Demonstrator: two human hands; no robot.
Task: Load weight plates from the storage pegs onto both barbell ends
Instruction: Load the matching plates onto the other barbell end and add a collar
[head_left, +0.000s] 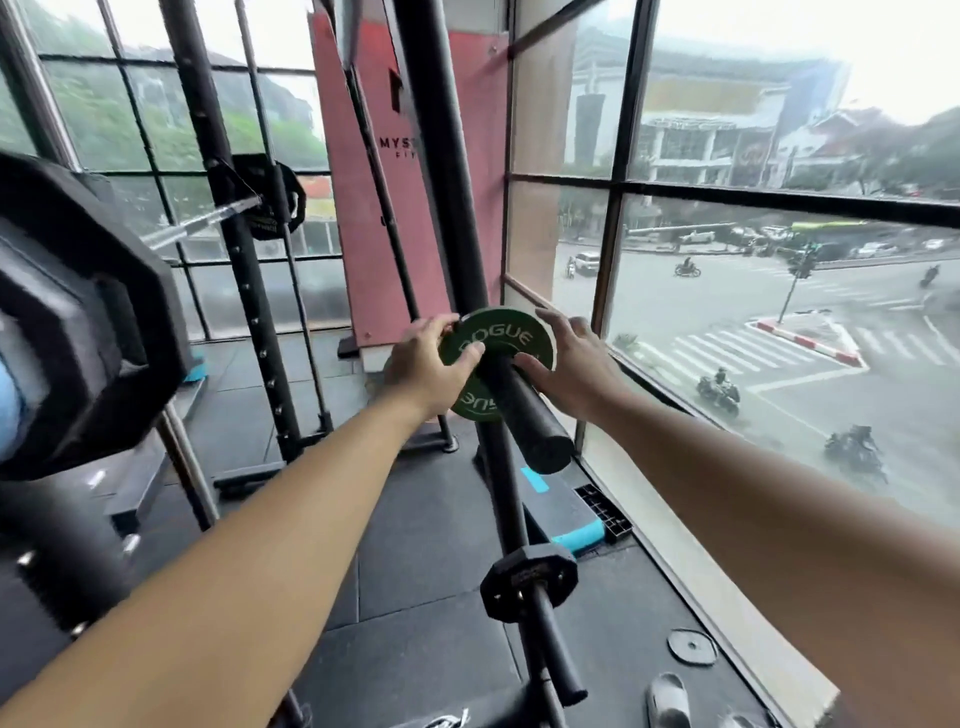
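Plate-fetching underway: the left hand (426, 364) is gripping the rim of the green Rogue plate (498, 338), sitting far back on the storage peg (524, 410), while the right hand (566, 358) is hovering spread-fingered beside it. Left of the peg, the barbell (197, 223) is already carrying black plates (93, 322) (more loading likely remaining).

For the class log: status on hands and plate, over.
Left hand grips plate rim. Right hand open, thumb on plate. Plate on peg; nothing blocking.
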